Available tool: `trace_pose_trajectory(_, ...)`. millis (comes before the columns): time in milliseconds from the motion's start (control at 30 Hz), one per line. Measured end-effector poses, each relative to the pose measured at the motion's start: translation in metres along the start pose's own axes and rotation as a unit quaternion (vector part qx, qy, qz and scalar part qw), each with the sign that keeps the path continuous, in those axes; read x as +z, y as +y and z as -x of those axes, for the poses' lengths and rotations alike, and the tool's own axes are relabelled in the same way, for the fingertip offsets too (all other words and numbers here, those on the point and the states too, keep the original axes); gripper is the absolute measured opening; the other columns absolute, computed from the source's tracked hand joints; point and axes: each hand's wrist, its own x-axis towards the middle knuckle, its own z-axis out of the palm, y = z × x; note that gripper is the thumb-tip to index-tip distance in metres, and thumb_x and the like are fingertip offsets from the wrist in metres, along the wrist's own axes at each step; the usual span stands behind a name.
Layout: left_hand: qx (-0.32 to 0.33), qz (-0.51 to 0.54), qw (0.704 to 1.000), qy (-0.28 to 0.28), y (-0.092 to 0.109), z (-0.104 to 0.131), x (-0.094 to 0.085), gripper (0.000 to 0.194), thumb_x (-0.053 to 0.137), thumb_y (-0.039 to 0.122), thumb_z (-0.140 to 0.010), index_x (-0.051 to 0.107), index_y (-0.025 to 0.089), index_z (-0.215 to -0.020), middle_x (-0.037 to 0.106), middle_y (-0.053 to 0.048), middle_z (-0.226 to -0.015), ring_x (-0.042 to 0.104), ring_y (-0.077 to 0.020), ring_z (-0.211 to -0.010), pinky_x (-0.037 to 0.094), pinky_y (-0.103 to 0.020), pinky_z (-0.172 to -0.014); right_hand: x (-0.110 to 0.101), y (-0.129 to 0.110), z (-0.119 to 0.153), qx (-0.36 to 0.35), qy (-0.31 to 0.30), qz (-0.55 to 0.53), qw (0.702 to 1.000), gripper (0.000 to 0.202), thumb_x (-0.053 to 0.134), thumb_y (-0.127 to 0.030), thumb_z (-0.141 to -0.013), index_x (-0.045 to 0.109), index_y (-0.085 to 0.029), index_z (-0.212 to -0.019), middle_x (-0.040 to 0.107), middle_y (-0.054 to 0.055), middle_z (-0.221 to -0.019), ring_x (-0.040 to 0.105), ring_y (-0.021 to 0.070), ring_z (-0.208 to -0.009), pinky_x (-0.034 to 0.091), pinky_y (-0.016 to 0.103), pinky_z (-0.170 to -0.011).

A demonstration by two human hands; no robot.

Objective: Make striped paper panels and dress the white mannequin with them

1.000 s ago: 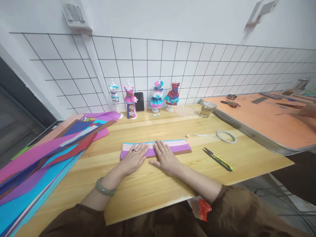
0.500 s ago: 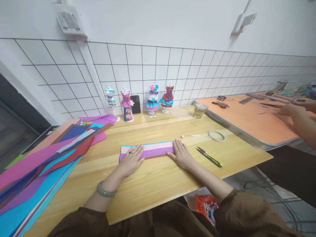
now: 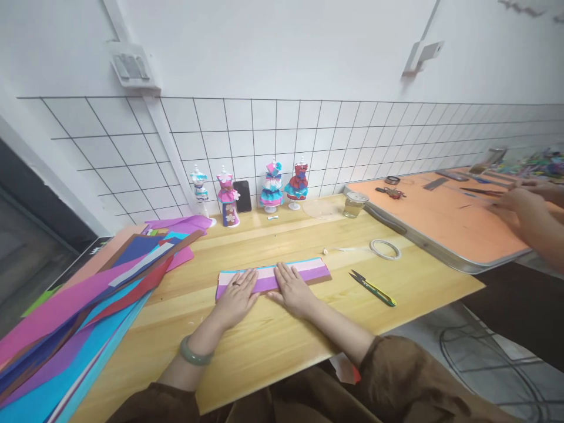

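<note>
A layered strip (image 3: 314, 271) in pink, purple, blue and brown lies flat on the wooden table (image 3: 273, 341). My left hand (image 3: 238, 296) rests flat on its left part, fingers spread, a ring on one finger. Just right of it, near the strip's middle, my right hand (image 3: 291, 291) presses down with its fingers out. Neither hand grips anything. Yellow-green thread snips (image 3: 373, 289) lie to the right of the strip. Behind them are a roll of white tape (image 3: 385, 249) and a small pale piece (image 3: 325, 251).
Coloured sheets (image 3: 92, 299) are piled at the left. Several dressed mini mannequins (image 3: 271, 191), a black phone (image 3: 242, 197) and a lidded cup (image 3: 355, 205) stand at the back. Another person's hands (image 3: 524, 205) are over the orange-topped table (image 3: 445, 220) at the right.
My right hand has moved left along the strip, from its right end to near the middle, uncovering that end. My left hand stays on the left part. The view has shifted slightly.
</note>
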Motion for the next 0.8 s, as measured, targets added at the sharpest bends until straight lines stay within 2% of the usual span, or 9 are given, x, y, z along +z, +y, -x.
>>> trace_pose_trajectory(167, 0.004, -0.006, 1.000, 0.002, -0.001, 0.001, -0.001, 0.055, 0.023, 0.041, -0.091, 0.021, 0.014, -0.139, 0.029, -0.007, -0.142, 0.023, -0.0167, -0.132, 0.021, -0.036, -0.108, -0.003, 0.049, 0.027, 0.078, 0.016, 0.050, 0.996, 0.078, 0.022, -0.060, -0.085, 0.031, 0.000, -0.134, 0.029, 0.021, -0.139, 0.020, 0.0283, -0.131, 0.019, 0.047, -0.104)
trace_pose_trajectory(267, 0.011, -0.008, 1.000, 0.005, -0.002, 0.001, 0.000, 0.054, 0.024, 0.040, -0.091, 0.021, 0.016, -0.139, 0.028, -0.006, -0.142, 0.024, -0.0171, -0.131, 0.021, -0.037, -0.108, -0.003, 0.065, 0.038, 0.090, 0.035, 0.076, 0.992, 0.075, 0.024, -0.059, -0.085, 0.033, -0.001, -0.133, 0.031, 0.021, -0.139, 0.020, 0.0272, -0.132, 0.020, 0.045, -0.104)
trace_pose_trajectory(533, -0.002, -0.011, 1.000, -0.004, -0.001, 0.001, -0.003, 0.055, 0.025, 0.042, -0.090, 0.022, 0.016, -0.138, 0.028, -0.007, -0.142, 0.024, -0.0182, -0.131, 0.021, -0.038, -0.107, 0.004, 0.068, 0.043, 0.074, 0.102, 0.096, 0.987, 0.072, 0.030, -0.057, -0.085, 0.037, -0.002, -0.131, 0.034, 0.021, -0.137, 0.016, 0.0296, -0.132, 0.023, 0.047, -0.103)
trace_pose_trajectory(800, -0.110, -0.012, 0.994, -0.007, 0.001, 0.007, -0.013, 0.069, 0.030, 0.060, -0.082, 0.029, 0.016, -0.136, 0.031, -0.011, -0.141, 0.026, -0.0256, -0.130, 0.020, -0.046, -0.105, 0.014, 0.075, 0.046, 0.055, 0.139, 0.104, 0.983, 0.072, 0.034, -0.057, -0.084, 0.039, -0.002, -0.130, 0.035, 0.020, -0.137, 0.012, 0.0332, -0.132, 0.026, 0.051, -0.100)
